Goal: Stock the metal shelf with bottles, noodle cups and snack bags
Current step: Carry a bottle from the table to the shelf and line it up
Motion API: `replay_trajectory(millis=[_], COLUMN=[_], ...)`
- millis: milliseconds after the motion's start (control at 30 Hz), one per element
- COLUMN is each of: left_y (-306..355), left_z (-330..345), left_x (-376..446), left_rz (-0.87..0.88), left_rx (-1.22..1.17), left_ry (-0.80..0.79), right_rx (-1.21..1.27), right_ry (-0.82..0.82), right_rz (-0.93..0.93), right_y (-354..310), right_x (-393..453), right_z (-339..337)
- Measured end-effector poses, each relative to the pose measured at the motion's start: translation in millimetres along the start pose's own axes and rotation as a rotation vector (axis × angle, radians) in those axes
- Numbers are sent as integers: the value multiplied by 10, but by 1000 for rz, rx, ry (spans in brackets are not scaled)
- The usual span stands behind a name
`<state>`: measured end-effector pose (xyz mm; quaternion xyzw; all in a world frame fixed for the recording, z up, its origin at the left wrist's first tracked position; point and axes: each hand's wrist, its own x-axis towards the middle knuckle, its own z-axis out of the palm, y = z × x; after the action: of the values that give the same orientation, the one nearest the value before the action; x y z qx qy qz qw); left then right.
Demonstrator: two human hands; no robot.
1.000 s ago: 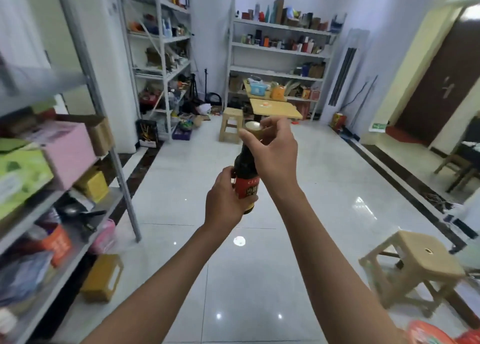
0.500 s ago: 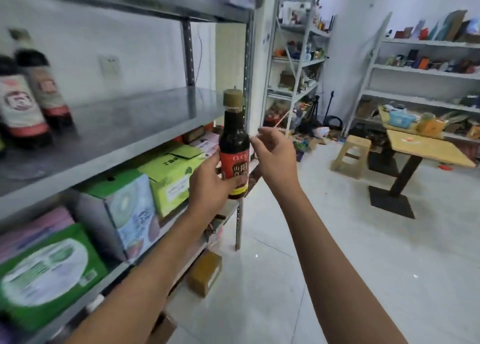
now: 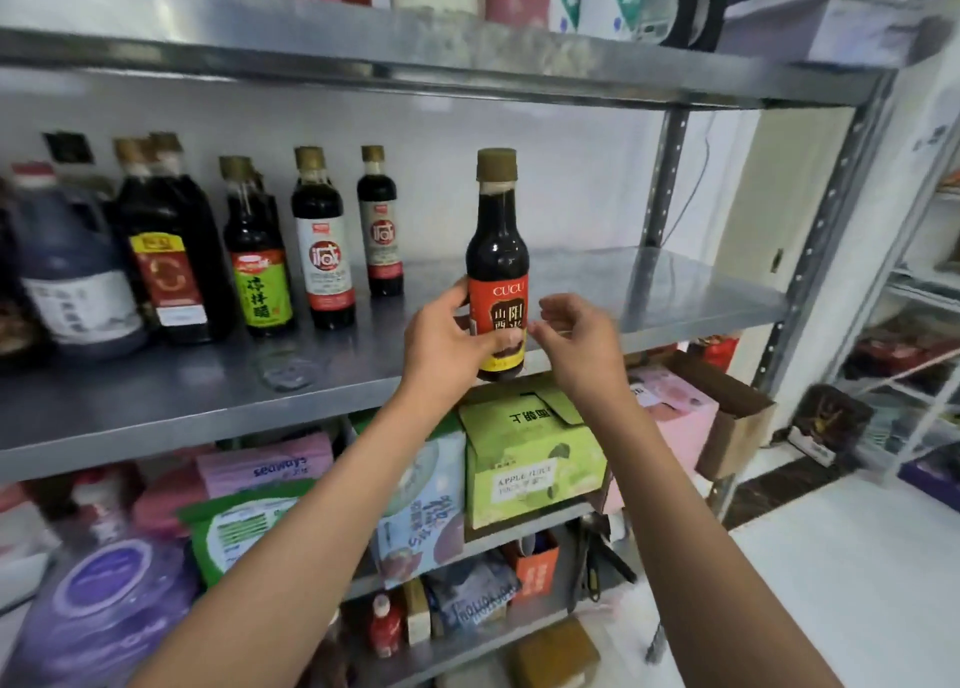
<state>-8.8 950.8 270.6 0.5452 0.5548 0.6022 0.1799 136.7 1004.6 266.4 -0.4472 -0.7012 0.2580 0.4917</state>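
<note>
Dark glass sauce bottle w/ red label, tan cap [image 3: 497, 266] upright at grey metal shelf [image 3: 649, 292] front edge. Left hand [image 3: 447, 334] clamped on its label; right hand [image 3: 576, 339] open beside it. Prob. heavy, breakable, slick: hold mid-body. Other dark bottles [image 3: 322, 240] stand further left.

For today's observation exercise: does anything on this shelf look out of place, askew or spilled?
Little stands out. The bottle in the left hand is upright at the shelf edge. The only oddity is a faint ring mark on the metal, perhaps a stain; no spill shows.
</note>
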Motion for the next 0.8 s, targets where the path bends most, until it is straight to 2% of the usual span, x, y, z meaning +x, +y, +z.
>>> replay_trajectory(millis=[133, 267, 400, 500, 800], left_y=[-81, -345, -633, -782, -1115], left_z=[-124, -231, -244, -239, -235], left_x=[375, 664, 834, 983, 1336], left_rz=[-17, -70, -108, -132, -121], left_rx=[75, 227, 305, 356, 395], left_ry=[140, 274, 404, 438, 402], right_rx=[-94, -233, -300, -285, -346], right_ry=[-187, -346, -453, -464, -384], right_rz=[-85, -94, -126, -98, -122], right_y=[172, 317, 468, 535, 641], right_x=[378, 724, 924, 1017, 1071], right_z=[338, 615, 823, 937, 1050])
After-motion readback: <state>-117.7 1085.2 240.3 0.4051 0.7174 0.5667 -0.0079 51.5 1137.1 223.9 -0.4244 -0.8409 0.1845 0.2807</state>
